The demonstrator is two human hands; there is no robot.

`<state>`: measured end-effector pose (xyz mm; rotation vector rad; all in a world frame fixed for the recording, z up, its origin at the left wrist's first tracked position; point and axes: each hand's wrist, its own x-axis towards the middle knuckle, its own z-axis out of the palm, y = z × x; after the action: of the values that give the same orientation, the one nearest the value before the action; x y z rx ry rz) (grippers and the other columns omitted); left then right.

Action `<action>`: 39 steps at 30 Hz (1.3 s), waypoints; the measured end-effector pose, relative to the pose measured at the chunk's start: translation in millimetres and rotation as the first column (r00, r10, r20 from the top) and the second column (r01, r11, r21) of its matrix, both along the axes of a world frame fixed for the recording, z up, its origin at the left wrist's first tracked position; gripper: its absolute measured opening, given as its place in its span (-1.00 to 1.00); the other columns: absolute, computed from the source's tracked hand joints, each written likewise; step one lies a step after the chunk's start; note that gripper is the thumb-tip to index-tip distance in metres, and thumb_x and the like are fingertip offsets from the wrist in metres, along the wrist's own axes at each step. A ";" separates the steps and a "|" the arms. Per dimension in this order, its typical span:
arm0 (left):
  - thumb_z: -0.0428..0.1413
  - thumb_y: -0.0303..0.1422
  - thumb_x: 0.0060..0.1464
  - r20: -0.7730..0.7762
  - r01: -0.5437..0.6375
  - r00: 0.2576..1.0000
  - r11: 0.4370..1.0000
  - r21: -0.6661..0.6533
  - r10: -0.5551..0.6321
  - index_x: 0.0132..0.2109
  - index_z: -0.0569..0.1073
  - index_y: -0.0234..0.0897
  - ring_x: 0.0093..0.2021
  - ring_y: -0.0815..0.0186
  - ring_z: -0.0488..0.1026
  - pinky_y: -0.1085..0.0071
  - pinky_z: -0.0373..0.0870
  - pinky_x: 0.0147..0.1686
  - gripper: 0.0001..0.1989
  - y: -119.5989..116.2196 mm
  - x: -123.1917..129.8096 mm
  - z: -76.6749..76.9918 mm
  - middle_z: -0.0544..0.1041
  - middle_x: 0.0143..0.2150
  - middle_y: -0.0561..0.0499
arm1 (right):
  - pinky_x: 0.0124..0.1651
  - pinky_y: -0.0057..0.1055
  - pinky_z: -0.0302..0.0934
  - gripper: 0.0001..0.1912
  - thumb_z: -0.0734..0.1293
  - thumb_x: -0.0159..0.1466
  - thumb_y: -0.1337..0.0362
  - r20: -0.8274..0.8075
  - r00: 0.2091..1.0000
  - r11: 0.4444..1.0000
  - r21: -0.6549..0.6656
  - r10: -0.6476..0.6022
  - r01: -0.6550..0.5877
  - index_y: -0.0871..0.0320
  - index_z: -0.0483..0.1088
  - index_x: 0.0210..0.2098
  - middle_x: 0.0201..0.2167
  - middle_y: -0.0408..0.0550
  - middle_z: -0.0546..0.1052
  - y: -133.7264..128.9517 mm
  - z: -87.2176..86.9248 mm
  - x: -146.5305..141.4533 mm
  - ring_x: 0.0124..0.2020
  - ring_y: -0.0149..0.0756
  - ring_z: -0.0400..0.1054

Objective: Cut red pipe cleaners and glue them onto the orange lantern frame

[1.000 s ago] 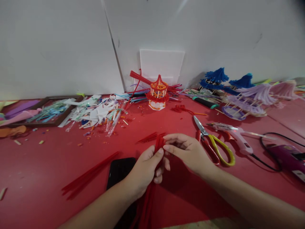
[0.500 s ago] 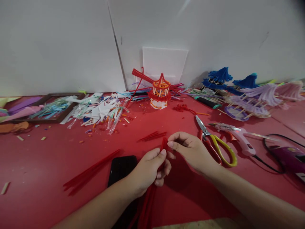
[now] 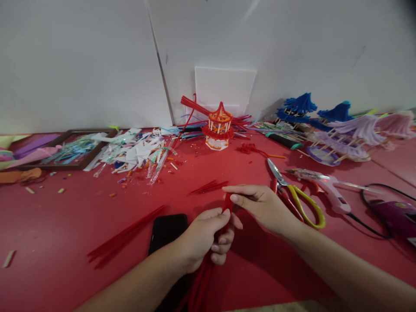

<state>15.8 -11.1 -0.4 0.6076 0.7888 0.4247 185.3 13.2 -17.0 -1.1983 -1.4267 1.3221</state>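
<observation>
Bundled red pipe cleaners [image 3: 201, 281] are slanting, in the head view, above the red tabletop [image 3: 58, 234] toward its near edge. The left hand [image 3: 208, 236] is gripping them snugly; the right hand [image 3: 258, 206] is pinching their upper ends. Scissors [image 3: 283, 184] are lying beyond the right forearm [image 3: 328, 251].

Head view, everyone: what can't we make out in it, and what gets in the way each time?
Red strips, head view: the left hand covers their middle, so no count.
Right hand, head view: it overlaps the strips' upper ends; grip or mere touch is unclear.
Black phone, head view: partly behind the left forearm.
Purple device, head view: cut off by the right edge.
</observation>
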 end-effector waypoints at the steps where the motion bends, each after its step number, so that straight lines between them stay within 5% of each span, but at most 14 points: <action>1: -0.10 -0.21 0.23 0.004 0.003 1.000 1.000 -0.004 -0.003 -0.31 0.35 -0.27 -0.72 0.57 -0.13 0.66 -0.11 -0.73 -0.73 0.0 -0.1 0.5 0.10 -0.66 0.21 | -0.17 -0.33 0.33 -0.72 0.39 0.13 0.17 0.018 1.000 1.000 0.012 0.000 -0.001 0.05 0.55 -0.17 -0.33 -0.09 0.60 -0.3 1.3 0.4 -0.34 -0.35 0.44; 13: -0.15 -0.23 0.26 0.063 -0.103 0.992 0.994 -0.034 0.105 -0.35 0.26 -0.26 -0.71 0.57 -0.13 0.66 -0.14 -0.73 -0.73 2.4 0.1 0.0 0.08 -0.63 0.23 | -0.14 -0.34 0.30 -0.79 0.35 0.19 0.22 0.056 0.995 0.988 0.128 0.086 -0.092 0.04 0.56 -0.20 -0.37 -0.11 0.53 -1.0 2.6 -2.6 -0.30 -0.35 0.42; 23: -0.12 -0.24 0.20 -0.115 -0.037 0.992 0.996 0.083 0.047 -0.41 0.17 -0.22 -0.72 0.56 -0.18 0.59 -0.22 -0.72 -0.76 1.1 6.3 1.5 0.01 -0.66 0.26 | -0.38 -0.44 0.26 -0.75 0.41 0.10 0.09 -0.064 0.989 0.986 -0.099 0.132 -0.138 0.18 0.47 -0.40 -0.56 -0.15 0.50 -0.5 6.8 -1.5 -0.52 -0.43 0.34; 31: -0.06 -0.17 0.17 -0.077 -0.052 0.995 0.995 0.083 0.058 -0.37 0.19 -0.23 -0.71 0.57 -0.19 0.56 -0.26 -0.68 -0.75 3.4 4.4 -1.9 0.02 -0.65 0.28 | -0.36 -0.40 0.24 -0.87 0.33 0.18 0.21 0.225 0.973 0.984 0.157 0.044 -0.081 0.11 0.48 -0.44 -0.51 -0.13 0.53 0.8 4.2 0.4 -0.46 -0.35 0.37; 35: -0.03 -0.14 0.13 -0.089 -0.041 0.995 0.996 0.075 0.048 -0.38 0.17 -0.21 -0.71 0.56 -0.21 0.54 -0.28 -0.68 -0.74 5.5 2.3 -4.3 0.00 -0.66 0.29 | -0.17 -0.32 0.26 -0.86 0.30 0.25 0.26 0.390 0.917 0.844 0.517 -0.080 -0.146 0.10 0.51 -0.36 -0.36 -0.05 0.56 11.0 19.2 -9.3 -0.27 -0.26 0.41; 37: 0.01 -0.14 0.07 -0.093 -0.039 0.995 0.996 0.086 0.047 -0.43 0.15 -0.21 -0.71 0.56 -0.21 0.54 -0.28 -0.68 -0.71 5.8 2.1 -5.0 0.00 -0.66 0.28 | -0.14 -0.34 0.26 -0.83 0.27 0.28 0.30 0.493 0.870 0.718 0.616 -0.030 -0.324 0.11 0.52 -0.28 -0.33 -0.04 0.58 19.5 33.1 -27.8 -0.25 -0.27 0.41; 39: 0.03 -0.19 0.02 -0.098 -0.042 0.994 0.994 0.105 0.052 -0.50 0.11 -0.23 -0.70 0.57 -0.19 0.54 -0.27 -0.69 -0.70 5.8 2.1 -5.1 0.01 -0.67 0.26 | -0.12 -0.34 0.26 -0.81 0.25 0.29 0.35 0.692 0.720 0.568 0.568 0.062 -0.595 0.12 0.52 -0.21 -0.28 -0.03 0.59 29.3 46.3 -56.9 -0.22 -0.26 0.42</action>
<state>18.0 -5.3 -5.4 0.7115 0.8828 0.4830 128.4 42.5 29.3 -0.7421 -2.4863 0.3460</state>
